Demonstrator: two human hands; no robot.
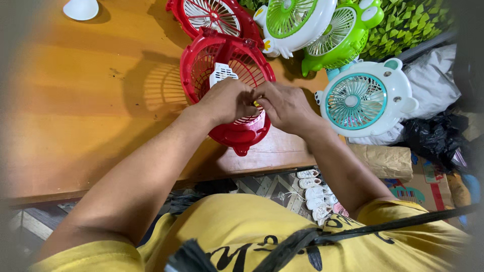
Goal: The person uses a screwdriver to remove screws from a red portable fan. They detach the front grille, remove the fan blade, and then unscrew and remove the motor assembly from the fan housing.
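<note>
On orange table (75,116) | both hands (257,103) grip red fan shell (222,60)

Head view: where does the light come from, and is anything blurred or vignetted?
Head view: the red fan housing throws a sharp grille shadow leftward on the wooden table, so light comes from the right; corners are darkly vignetted; hands and fans look sharp.

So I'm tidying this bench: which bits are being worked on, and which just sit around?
In hand:
left hand
right hand
red fan shell
white part
small yellow piece

Lying about:
red grille
green fans
teal fan
white cone
black bag
</note>
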